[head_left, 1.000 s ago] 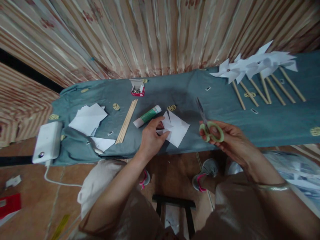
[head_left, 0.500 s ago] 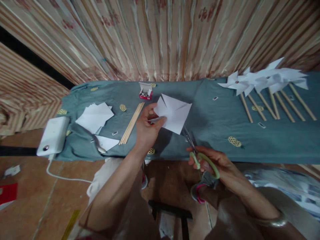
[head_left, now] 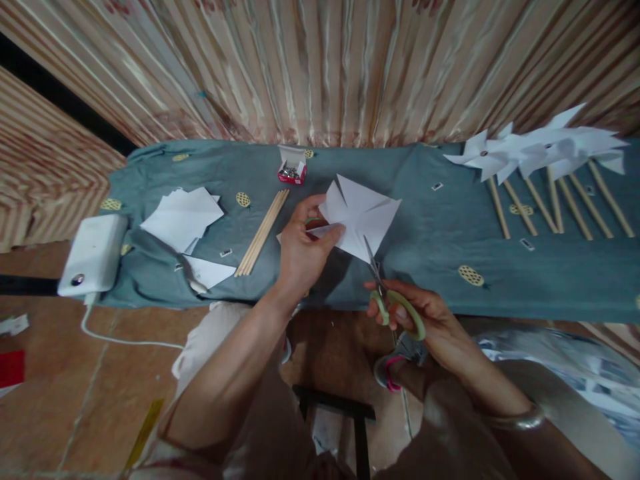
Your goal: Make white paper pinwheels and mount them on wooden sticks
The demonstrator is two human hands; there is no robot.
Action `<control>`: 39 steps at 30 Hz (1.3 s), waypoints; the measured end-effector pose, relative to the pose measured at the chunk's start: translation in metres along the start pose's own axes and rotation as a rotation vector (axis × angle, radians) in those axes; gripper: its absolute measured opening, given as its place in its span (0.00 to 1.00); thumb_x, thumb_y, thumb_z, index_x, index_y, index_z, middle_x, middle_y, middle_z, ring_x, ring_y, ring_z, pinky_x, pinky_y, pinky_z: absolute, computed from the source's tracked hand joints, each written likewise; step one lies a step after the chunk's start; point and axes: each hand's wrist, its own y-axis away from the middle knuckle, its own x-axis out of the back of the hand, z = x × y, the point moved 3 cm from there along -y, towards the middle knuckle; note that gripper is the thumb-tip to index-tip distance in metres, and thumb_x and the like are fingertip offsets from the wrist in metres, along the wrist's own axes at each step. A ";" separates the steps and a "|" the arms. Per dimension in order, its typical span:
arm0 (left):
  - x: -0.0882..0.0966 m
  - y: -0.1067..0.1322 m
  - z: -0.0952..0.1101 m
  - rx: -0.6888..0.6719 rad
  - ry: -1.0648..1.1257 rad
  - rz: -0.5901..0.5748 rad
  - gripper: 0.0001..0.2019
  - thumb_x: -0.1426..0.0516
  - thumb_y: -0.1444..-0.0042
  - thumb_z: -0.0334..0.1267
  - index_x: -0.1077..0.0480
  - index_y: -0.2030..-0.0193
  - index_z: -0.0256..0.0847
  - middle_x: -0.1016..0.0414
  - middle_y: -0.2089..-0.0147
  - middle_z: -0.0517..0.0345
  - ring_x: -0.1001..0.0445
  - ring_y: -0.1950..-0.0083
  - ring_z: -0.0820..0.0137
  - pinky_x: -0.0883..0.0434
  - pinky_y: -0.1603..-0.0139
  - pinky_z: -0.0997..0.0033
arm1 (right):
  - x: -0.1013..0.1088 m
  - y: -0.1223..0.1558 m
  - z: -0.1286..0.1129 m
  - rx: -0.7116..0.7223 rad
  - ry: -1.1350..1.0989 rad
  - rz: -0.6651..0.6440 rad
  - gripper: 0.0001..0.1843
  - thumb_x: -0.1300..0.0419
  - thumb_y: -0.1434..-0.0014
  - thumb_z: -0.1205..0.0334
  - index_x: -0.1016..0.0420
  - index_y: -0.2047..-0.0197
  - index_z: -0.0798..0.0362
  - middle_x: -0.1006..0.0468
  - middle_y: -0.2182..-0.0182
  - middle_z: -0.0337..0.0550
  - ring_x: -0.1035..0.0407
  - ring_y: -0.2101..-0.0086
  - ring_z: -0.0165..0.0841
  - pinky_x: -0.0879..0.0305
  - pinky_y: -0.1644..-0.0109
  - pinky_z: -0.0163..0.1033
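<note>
My left hand (head_left: 300,250) pinches the left edge of a white paper square (head_left: 363,217) with cuts running in from its corners, and holds it up over the teal cloth-covered table (head_left: 440,267). My right hand (head_left: 425,320) grips green-handled scissors (head_left: 387,293), fingers through the loops. The blades point up and meet the paper's lower edge. A green-and-white glue stick lies mostly hidden behind my left hand.
Several wooden sticks (head_left: 263,231) and a pile of white paper squares (head_left: 183,217) lie to the left. A small red box of pins (head_left: 291,172) sits at the back. Finished paper pinwheels on sticks (head_left: 540,163) lie far right. A white device (head_left: 93,257) rests at the left end.
My left hand lifted the paper off the table and held it up. My right hand dropped toward the table's near edge, then brought the scissor blades up to the paper's lower edge.
</note>
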 end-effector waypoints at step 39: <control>-0.001 0.000 -0.005 0.006 0.075 -0.016 0.23 0.38 0.54 0.33 0.34 0.49 0.43 0.30 0.63 0.62 0.28 0.67 0.74 0.30 0.68 0.75 | 0.004 0.000 0.008 -0.034 0.002 0.132 0.20 0.29 0.55 0.48 0.19 0.59 0.47 0.22 0.76 0.39 0.29 0.75 0.28 0.31 0.72 0.33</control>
